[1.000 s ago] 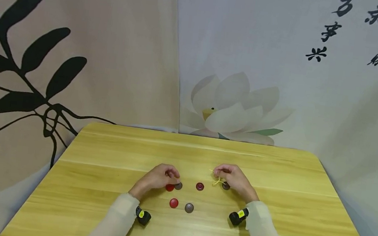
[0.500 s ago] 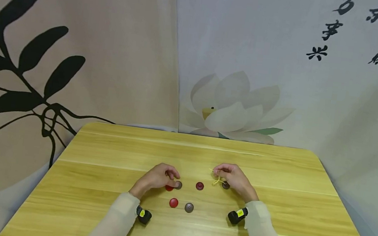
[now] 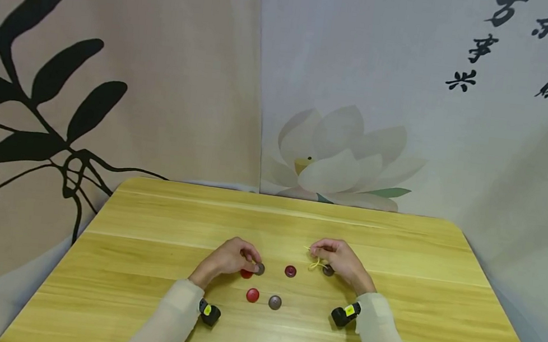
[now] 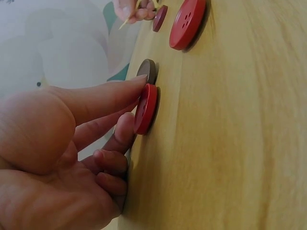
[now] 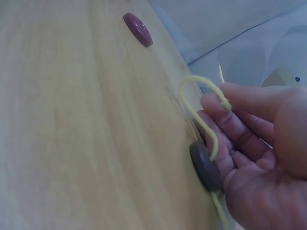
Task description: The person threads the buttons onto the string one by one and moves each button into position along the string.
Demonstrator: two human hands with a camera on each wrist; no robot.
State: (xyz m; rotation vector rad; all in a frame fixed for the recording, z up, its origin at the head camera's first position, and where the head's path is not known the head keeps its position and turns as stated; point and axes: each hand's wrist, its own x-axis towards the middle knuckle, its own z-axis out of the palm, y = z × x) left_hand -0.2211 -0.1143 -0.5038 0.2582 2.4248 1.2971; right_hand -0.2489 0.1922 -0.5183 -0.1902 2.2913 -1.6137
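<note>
Thumb of left hand [image 4: 53,139] touches edge of brown button [image 4: 147,69], left wrist view; can't tell if the fingers behind clamp it. Red button [image 4: 146,110] sits just beside it, near thumb tip.

Right wrist view: right hand [image 5: 268,139] pinches yellow cord [image 5: 195,115] between thumb and index, pointed end sticking out past fingertips; cord runs to dark button [image 5: 205,166] near the lower fingers.

Head view: maroon button [image 3: 290,271] lies on table [image 3: 398,236] between hands, front red button [image 3: 252,295] and front brown button [image 3: 275,302] nearer the person.
</note>
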